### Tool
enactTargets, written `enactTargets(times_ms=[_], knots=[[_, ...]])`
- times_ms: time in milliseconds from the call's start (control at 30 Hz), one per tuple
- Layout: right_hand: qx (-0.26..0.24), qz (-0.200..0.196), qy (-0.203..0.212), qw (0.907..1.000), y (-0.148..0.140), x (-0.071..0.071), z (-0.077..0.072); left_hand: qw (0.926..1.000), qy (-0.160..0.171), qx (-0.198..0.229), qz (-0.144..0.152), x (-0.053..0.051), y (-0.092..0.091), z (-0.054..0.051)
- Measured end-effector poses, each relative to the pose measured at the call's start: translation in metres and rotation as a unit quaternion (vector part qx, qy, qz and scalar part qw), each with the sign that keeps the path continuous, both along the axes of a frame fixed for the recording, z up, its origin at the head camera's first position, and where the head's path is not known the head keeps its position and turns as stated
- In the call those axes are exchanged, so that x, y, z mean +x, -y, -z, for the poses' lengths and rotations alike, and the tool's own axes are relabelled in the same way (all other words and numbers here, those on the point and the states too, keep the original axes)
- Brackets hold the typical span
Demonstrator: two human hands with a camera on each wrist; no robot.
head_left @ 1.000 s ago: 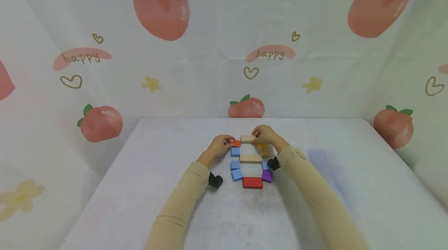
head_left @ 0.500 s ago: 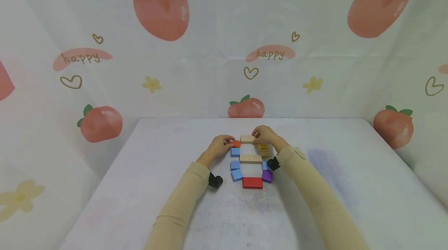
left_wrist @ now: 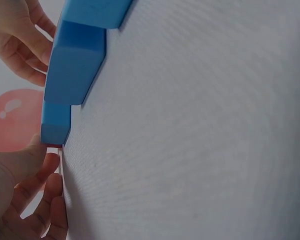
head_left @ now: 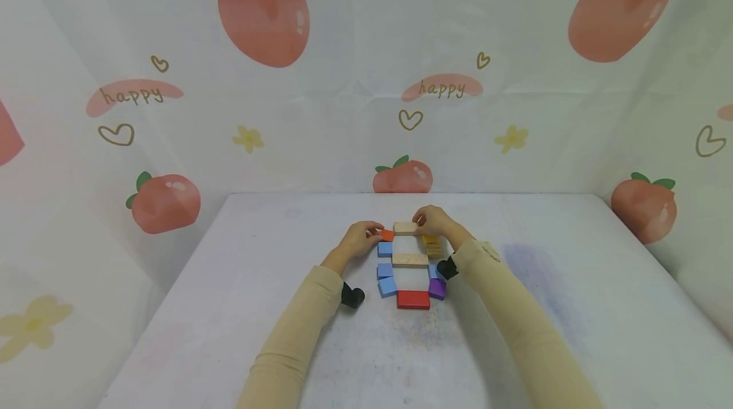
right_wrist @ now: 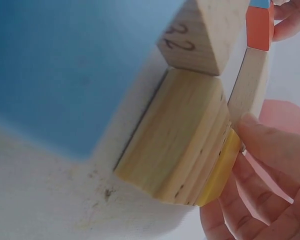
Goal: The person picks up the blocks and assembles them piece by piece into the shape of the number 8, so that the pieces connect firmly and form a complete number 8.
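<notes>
Blocks lie on the white table in a ring with a crossbar. My left hand [head_left: 359, 238] is at the far left corner, thumb and fingers pinching a small orange-red block [head_left: 387, 235]. Beside it, my right hand [head_left: 436, 221] grips the right end of a plain wooden block [head_left: 405, 228] that forms the far side. Below that hand sits a yellow block [head_left: 428, 239] against a ridged wooden block [right_wrist: 177, 135]. Blue blocks [head_left: 385, 249] run down the left side. Another wooden block [head_left: 410, 260] crosses the middle. My right palm partly hides the far right corner.
A red block [head_left: 413, 299] closes the near side, with a purple block [head_left: 438, 289] at its right. A blue block [head_left: 433, 271] is partly covered by the right wrist's black camera [head_left: 448, 268]. A printed cloth [head_left: 355, 142] hangs behind the table.
</notes>
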State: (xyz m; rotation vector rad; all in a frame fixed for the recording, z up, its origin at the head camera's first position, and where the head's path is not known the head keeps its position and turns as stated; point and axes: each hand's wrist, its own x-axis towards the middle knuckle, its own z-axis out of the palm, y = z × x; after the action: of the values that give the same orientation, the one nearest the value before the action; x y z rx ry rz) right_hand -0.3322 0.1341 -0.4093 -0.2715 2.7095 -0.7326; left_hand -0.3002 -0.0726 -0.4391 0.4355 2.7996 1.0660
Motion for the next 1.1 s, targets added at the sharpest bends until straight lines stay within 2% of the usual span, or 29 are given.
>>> enactTargets(times_ms=[433, 600, 733, 833, 1100], knots=[[-0.006, 0.008, 0.01, 0.9999, -0.002, 0.0, 0.0, 1.0, 0.006, 0.001, -0.003, 0.0, 0.0, 0.0], [-0.007, -0.011, -0.019, 0.9997, -0.014, -0.002, -0.001, 1.0, 0.008, 0.001, -0.005, -0.001, 0.0, 0.001], [-0.015, -0.04, -0.038, 0.9983, -0.028, 0.001, -0.004, 1.0, -0.009, 0.0, 0.003, -0.003, 0.0, 0.003], [-0.025, -0.058, -0.034, 0.9974, -0.034, 0.006, -0.008, 0.9998, -0.02, -0.001, 0.006, -0.004, 0.001, 0.005], [-0.044, -0.078, 0.002, 0.9959, -0.041, 0.009, -0.004, 1.0, -0.008, -0.002, 0.005, -0.001, 0.001, 0.003]])
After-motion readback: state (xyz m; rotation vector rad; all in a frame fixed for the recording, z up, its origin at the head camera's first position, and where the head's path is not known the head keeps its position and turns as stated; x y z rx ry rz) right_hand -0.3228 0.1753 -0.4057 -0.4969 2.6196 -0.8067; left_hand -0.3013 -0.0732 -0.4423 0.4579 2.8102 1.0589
